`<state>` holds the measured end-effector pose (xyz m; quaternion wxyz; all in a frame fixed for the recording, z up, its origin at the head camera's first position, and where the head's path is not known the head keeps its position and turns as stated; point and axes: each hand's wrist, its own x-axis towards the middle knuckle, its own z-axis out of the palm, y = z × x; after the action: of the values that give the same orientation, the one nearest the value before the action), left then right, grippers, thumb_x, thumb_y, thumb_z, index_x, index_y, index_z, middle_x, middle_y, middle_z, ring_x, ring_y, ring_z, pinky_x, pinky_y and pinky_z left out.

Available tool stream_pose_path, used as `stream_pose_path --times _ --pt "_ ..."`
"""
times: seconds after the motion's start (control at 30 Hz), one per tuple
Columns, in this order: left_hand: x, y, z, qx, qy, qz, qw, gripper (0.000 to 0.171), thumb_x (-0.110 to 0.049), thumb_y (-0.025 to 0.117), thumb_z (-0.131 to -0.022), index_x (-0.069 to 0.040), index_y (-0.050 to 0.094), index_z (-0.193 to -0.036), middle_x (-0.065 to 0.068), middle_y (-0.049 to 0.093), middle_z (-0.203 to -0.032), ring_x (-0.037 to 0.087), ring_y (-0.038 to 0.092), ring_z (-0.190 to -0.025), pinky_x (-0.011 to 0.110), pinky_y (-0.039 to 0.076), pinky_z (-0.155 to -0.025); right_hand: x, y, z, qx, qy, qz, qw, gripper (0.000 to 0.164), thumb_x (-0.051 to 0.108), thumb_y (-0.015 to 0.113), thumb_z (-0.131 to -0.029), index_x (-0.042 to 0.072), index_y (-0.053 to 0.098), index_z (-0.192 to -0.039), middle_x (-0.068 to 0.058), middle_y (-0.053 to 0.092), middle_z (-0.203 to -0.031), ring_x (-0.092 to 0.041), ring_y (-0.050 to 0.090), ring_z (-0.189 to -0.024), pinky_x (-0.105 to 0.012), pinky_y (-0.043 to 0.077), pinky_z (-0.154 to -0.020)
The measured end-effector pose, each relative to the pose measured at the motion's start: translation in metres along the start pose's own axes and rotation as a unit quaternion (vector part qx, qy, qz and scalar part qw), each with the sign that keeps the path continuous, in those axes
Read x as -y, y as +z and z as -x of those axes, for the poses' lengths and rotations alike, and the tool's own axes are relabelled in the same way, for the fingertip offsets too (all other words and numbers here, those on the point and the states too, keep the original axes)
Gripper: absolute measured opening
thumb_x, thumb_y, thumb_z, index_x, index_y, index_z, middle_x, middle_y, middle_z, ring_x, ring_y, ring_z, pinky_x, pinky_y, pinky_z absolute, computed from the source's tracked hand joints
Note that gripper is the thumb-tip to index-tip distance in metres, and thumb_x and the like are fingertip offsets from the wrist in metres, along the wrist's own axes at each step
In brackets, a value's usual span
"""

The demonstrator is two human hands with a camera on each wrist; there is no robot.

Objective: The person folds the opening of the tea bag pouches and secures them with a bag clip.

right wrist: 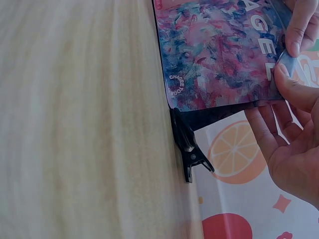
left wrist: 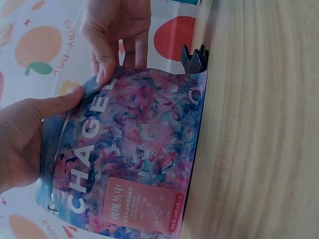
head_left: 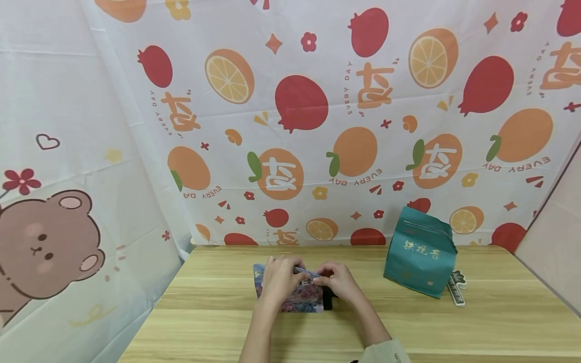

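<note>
Blue/pink pouch [left wrist: 142,134] stands approx. upright on tbl [head_left: 204,322].

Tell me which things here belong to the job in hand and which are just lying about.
In the job:
pouch, held near its top edge
clip, probably, by the pouch's lower corner

Lying about, apparently:
green bag
piano-key piece, beside the bag

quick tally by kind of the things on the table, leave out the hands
Bags: 2, the patterned pouch and the teal bag
Clips: 1, the black clip
Small flat pieces: 1, the keyboard-patterned piece
Total: 4
</note>
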<state>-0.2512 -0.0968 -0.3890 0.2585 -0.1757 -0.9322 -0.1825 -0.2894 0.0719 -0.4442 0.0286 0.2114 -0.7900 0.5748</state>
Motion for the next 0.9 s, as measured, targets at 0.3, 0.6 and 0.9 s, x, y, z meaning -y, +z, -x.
stream_pose_path --times 0.3,0.6,0.9 --pt "0.002 0.001 -0.001 -0.002 -0.001 0.015 0.9999 0.018 -0.024 0.082 -0.066 -0.023 0.064 -0.063 -0.014 0.057 -0.059 0.005 0.032 -0.048 0.028 0.023 -0.059 0.0 0.001 0.0 -0.003 0.0 0.017 1.0 0.004 0.005 0.07 -0.08 0.003 0.067 -0.081 0.0 0.058 -0.079 -0.016 0.053 -0.071 -0.027 0.045 -0.06" --pt "0.001 0.002 -0.001 -0.007 -0.016 0.014 0.9998 0.019 -0.025 0.082 -0.066 -0.022 0.064 -0.061 -0.014 0.055 -0.056 0.005 0.031 -0.046 0.028 0.023 -0.059 0.013 -0.002 0.004 0.011 0.002 0.006 1.0 0.006 0.004 0.07 -0.08 0.0 0.065 -0.082 -0.001 0.057 -0.079 -0.015 0.053 -0.071 -0.026 0.045 -0.06" --pt "0.002 0.0 -0.003 0.018 -0.038 0.014 0.999 0.018 -0.029 0.08 -0.069 -0.023 0.063 -0.063 -0.015 0.05 -0.054 0.006 0.031 -0.047 0.028 0.023 -0.06 0.007 -0.006 0.002 0.046 0.003 0.005 0.999 0.012 0.011 0.068 -0.083 0.002 0.065 -0.09 -0.002 0.057 -0.085 -0.016 0.054 -0.076 -0.029 0.046 -0.063"
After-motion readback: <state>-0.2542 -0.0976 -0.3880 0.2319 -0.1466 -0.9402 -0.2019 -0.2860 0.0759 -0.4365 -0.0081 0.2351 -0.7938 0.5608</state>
